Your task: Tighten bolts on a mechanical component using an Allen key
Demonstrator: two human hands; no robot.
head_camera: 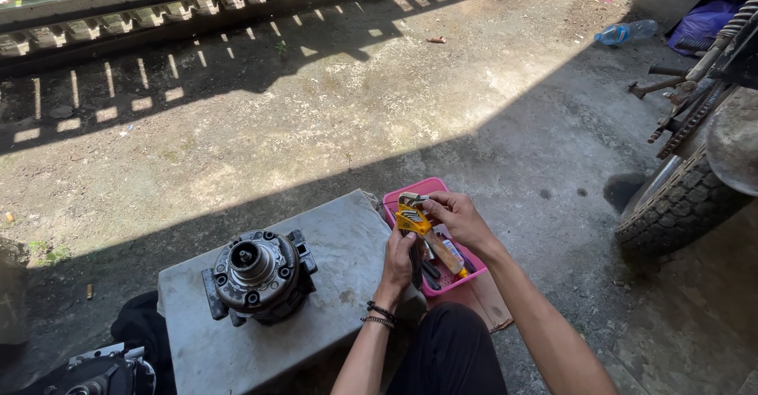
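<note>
Gripping yellow package (414, 220): right hand (458, 217) above, left hand (399, 259) below.

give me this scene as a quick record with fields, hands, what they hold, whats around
setting: outdoor concrete ground, part shade
left hand: reaching into the pink plastic basket, on dark tool handles
right hand: gripping the yellow and black packet over the basket
basket contents: small tools, details unclear
work surface: grey metal box
on box: round dark metal compressor-like part, untouched
right edge: knobbly black tyre
far ground: clear plastic bottle
</note>
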